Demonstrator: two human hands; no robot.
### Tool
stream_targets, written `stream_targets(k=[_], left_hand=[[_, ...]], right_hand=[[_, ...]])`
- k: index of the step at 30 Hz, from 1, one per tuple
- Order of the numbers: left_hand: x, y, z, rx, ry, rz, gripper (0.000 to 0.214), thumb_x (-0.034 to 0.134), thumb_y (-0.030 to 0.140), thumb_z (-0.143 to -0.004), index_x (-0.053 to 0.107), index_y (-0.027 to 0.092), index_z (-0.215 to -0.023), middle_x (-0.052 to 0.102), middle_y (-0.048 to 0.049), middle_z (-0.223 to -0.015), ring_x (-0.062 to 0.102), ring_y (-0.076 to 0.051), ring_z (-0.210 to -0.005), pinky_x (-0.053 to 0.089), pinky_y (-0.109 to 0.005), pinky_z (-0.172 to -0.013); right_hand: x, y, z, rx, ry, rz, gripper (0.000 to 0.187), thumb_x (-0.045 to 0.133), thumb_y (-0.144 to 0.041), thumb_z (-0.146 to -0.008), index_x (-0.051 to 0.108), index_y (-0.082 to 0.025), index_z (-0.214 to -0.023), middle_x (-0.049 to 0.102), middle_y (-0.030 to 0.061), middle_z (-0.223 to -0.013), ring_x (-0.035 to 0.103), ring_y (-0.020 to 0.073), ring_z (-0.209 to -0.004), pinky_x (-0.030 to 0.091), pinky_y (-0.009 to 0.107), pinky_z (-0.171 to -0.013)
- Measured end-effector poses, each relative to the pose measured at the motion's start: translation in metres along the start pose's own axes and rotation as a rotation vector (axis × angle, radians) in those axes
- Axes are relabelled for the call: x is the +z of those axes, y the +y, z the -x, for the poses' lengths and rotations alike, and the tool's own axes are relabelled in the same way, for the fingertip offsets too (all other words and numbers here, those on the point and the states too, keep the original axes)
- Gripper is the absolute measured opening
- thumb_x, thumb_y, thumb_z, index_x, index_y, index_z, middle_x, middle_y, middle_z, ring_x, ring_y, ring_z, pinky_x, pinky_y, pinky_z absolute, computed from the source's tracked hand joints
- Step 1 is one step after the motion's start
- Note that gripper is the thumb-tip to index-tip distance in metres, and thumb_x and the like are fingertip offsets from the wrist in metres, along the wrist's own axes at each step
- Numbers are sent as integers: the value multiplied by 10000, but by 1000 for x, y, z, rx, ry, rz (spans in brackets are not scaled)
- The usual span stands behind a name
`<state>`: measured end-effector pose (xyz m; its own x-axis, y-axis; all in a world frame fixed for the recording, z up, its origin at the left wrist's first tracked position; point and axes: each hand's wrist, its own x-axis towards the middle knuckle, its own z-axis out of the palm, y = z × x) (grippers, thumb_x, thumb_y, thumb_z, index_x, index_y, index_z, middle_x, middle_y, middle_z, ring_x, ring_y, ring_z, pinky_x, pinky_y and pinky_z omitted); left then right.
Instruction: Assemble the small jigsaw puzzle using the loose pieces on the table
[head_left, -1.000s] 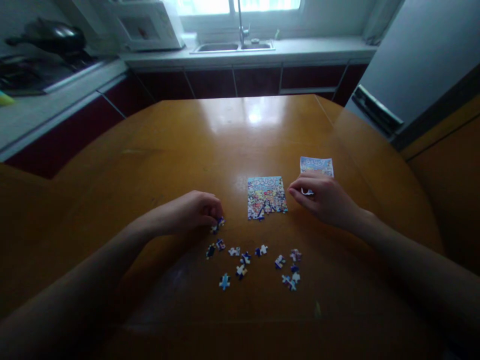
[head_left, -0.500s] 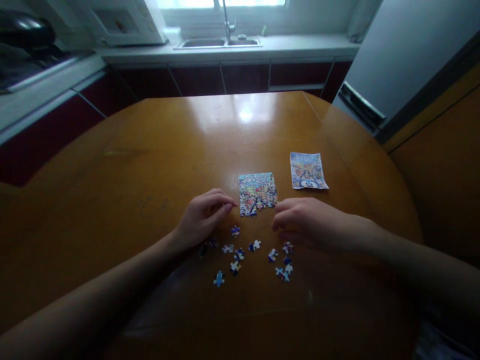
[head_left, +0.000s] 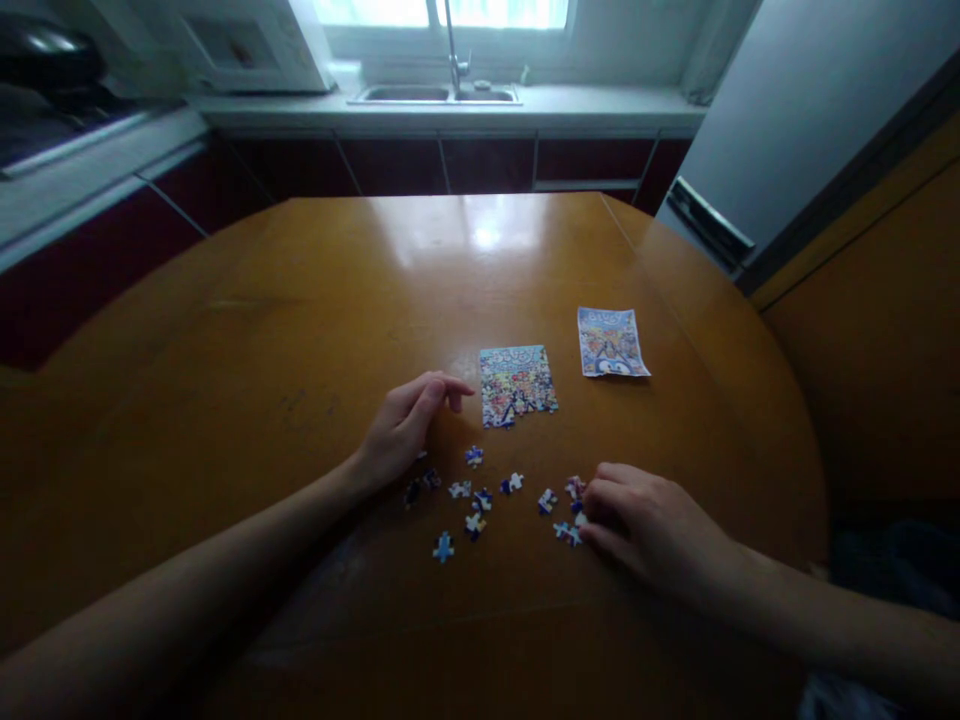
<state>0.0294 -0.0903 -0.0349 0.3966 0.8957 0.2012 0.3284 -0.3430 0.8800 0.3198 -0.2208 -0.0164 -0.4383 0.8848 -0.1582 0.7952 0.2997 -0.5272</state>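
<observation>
A partly joined jigsaw puzzle [head_left: 516,385] lies flat on the table, its lower edge ragged. My left hand [head_left: 405,425] rests just left of it, index finger stretched towards the puzzle's edge and nothing visible in the fingers. At the lower right, my right hand [head_left: 649,515] is down at a small cluster of loose puzzle pieces [head_left: 568,532], thumb and curled fingers apart at its right side and partly covering it. Between the hands lie more loose pieces, including a blue piece [head_left: 443,547] and a white-and-purple pair [head_left: 512,484]. Some dark pieces [head_left: 421,485] sit below my left wrist.
A creased picture sheet [head_left: 613,342] lies right of the puzzle on the wooden table [head_left: 337,290]. Beyond the table stand a counter with a sink [head_left: 409,95], a microwave [head_left: 240,45] and a fridge [head_left: 787,120] at the right.
My right hand has moved from the puzzle's lower right corner down to the loose pieces at the right. My left hand stays beside the puzzle, its thumb raised slightly.
</observation>
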Motion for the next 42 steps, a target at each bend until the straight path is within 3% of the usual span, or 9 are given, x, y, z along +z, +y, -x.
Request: stream_targets(k=[4,10,16,19,23,25,29,36,42], left_hand=[[0,-2,0,-14,3,29,425,343,413,-1023,693,173,-1012,603,-32,-821,547,-150,-785,428,-281,-761],[1,-2,1,-4,2,37,429,344,433,-1020,683,169,-1007,596,-35,-826,553,-159,-809,427,-291,-788],[-2,3,-1,38,-22,-30,437,314,401,-1025,682,167,-1002,608,-46,-830,556,-171,-834,433,-320,-834],[-5,11,-6,132,-118,-152,395,334,353,-1018,686,177,-986,641,-58,-891,552,-188,-902,427,-349,-880],[-2,22,-15,275,-289,-369,236,485,285,-961,706,217,-1006,665,-65,-982,524,-208,-961,428,-360,-891],[4,24,-20,328,-310,-409,213,512,243,-938,708,215,-1016,671,-67,-981,519,-208,-943,438,-359,-877],[15,18,-26,380,-242,-410,239,491,160,-907,701,212,-1010,684,-58,-986,519,-207,-934,448,-380,-891],[14,-1,-20,445,-236,-440,258,560,143,-856,696,236,-1053,648,-59,-1070,504,-213,-969,458,-393,-908],[13,-3,-18,497,-270,-487,271,584,140,-838,701,236,-1063,616,-66,-1114,478,-220,-983,450,-402,-927]], right_hand=[[-2,1,3,6,8,-32,132,499,-119,-914,605,-188,-879,608,56,-928,569,186,-835,475,326,-752],[2,-3,6,26,40,-33,83,519,-148,-918,583,-187,-883,592,67,-936,569,203,-832,495,351,-747],[5,-3,4,-43,59,13,110,456,-154,-961,557,-168,-921,571,92,-936,560,214,-824,504,375,-735],[-6,-2,-10,-86,118,26,112,454,-167,-973,550,-168,-915,564,85,-920,547,207,-817,495,366,-737],[-21,0,-52,-164,206,112,72,497,-148,-954,548,-163,-905,562,84,-930,525,211,-858,478,360,-779],[-23,-1,-75,-206,223,176,60,515,-149,-946,553,-153,-899,566,91,-930,520,213,-856,478,354,-779],[-17,-2,-105,-266,224,309,89,501,-142,-947,562,-145,-882,575,98,-910,519,221,-863,473,360,-799],[-8,4,-110,-280,203,321,148,450,-155,-978,563,-159,-883,584,90,-913,524,212,-863,474,348,-797],[-9,0,-111,-279,184,331,145,456,-133,-964,569,-153,-875,590,94,-915,527,217,-869,475,359,-801]])
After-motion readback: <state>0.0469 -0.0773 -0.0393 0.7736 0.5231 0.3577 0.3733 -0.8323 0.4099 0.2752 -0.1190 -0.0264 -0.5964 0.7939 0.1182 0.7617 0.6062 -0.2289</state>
